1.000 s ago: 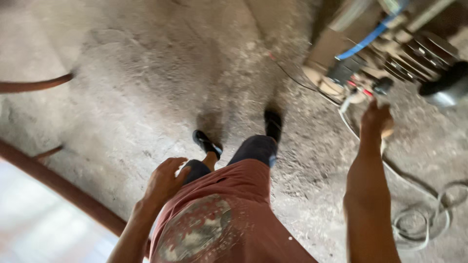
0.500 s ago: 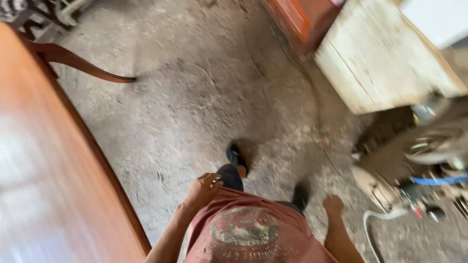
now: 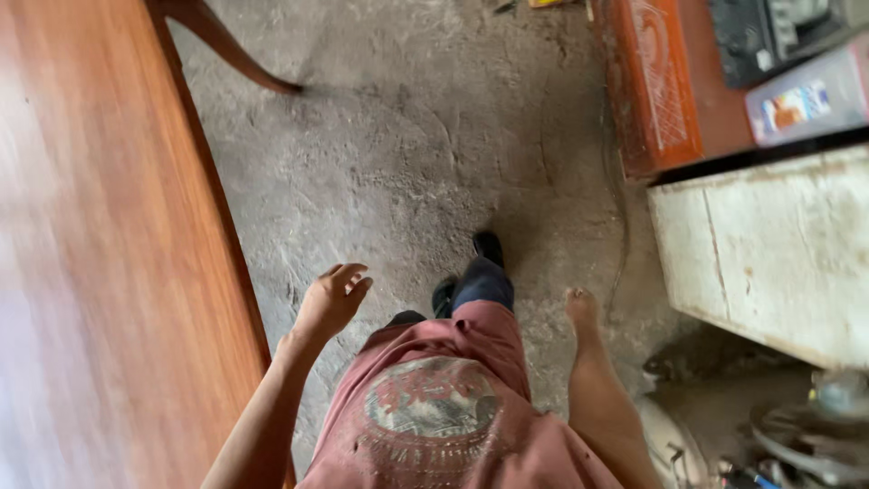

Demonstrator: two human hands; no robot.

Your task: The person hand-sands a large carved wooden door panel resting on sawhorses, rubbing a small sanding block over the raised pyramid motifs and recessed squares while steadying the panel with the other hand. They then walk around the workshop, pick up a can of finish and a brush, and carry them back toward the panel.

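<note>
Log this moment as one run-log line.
left hand: empty, fingers loosely spread, beside wooden tabletop | right hand: empty, hanging at side | stance: standing on concrete floor | right side: white bench, orange case

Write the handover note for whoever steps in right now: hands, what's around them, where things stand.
Left hand: empty, fingers loosely open, hanging beside the edge of the polished wooden table, not touching it.
Right hand: empty as far as can be seen, down at the side, near the worn white bench.
Person stands on the rough concrete floor, dark shoes mid-step.
An orange case sits beyond the bench; tools and cable lie blurred at lower right.
Nothing picked up, nothing in hand.
</note>
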